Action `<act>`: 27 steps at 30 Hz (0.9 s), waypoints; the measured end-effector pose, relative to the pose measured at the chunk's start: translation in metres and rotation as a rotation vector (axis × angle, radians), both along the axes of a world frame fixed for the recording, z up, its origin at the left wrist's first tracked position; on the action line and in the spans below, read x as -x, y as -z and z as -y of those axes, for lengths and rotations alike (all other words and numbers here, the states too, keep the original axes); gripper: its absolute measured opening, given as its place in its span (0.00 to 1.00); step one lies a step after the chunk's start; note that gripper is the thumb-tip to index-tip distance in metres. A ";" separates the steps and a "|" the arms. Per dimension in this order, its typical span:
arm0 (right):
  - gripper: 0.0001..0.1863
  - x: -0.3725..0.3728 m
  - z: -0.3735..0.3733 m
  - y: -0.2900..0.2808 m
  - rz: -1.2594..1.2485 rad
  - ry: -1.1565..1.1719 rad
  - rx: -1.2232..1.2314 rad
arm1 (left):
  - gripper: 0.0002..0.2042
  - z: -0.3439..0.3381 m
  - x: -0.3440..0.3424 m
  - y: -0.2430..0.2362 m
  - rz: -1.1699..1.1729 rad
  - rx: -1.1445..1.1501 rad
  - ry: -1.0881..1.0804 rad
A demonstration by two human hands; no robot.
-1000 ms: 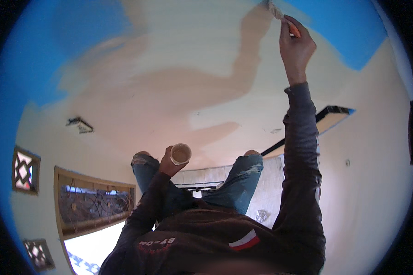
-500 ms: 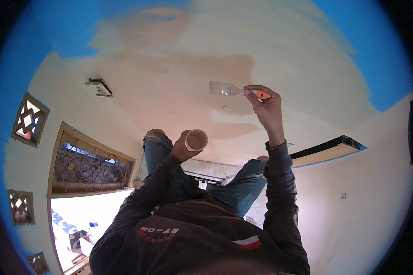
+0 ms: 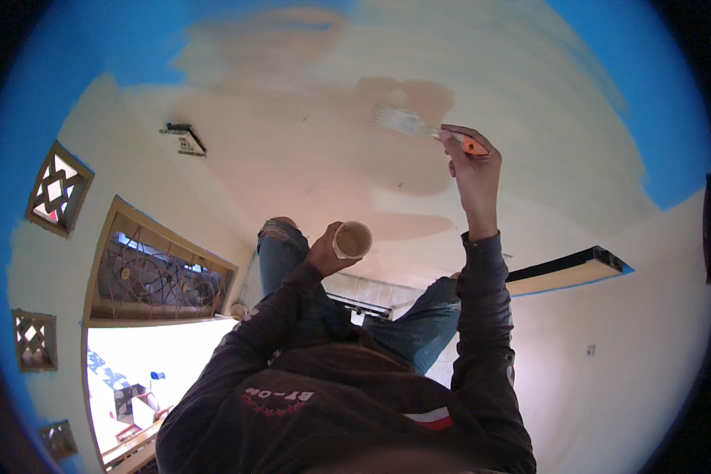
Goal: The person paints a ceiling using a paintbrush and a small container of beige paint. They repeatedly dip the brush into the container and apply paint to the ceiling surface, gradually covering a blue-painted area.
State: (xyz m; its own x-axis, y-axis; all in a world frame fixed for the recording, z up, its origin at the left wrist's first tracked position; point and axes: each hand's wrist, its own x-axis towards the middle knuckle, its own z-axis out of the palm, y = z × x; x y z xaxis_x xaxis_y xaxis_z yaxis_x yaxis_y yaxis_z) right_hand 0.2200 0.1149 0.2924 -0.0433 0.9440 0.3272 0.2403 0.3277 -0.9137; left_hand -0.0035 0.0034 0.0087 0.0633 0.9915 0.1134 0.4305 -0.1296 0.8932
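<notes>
My left hand is wrapped round a small pale cup above my bent, jeans-clad knees, its inside showing a beige content. Raised at centre right, my right hand grips a paintbrush with an orange handle. The bristles point left over a cream painted surface bordered by blue paint; I cannot tell whether they touch it. A darker shadow lies on the surface around the brush.
At left are a doorway below a grilled transom, and small patterned vent openings. A dark fixture is on the cream surface. A long black-edged ledge juts at right, above a pale wall.
My right hand has come down from the upper right toward the middle with the brush, then risen slightly and shifted right. The whole view has shifted; my left hand still holds the cup.
</notes>
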 end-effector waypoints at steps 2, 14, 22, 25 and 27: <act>0.10 -0.004 0.002 0.003 0.037 -0.045 0.043 | 0.44 -0.001 0.000 0.000 0.004 -0.009 0.009; 0.10 -0.024 0.010 0.084 0.443 -0.305 0.106 | 0.44 -0.009 0.001 0.022 0.027 -0.086 0.063; 0.09 -0.020 0.020 0.109 0.413 -0.292 0.124 | 0.45 -0.006 0.003 0.021 0.027 -0.052 0.043; 0.10 -0.026 0.021 0.116 0.264 -0.227 0.240 | 0.46 -0.007 0.003 0.023 0.023 -0.105 0.030; 0.11 -0.032 0.023 0.123 0.103 -0.176 0.355 | 0.46 -0.005 0.004 0.020 0.018 -0.084 0.031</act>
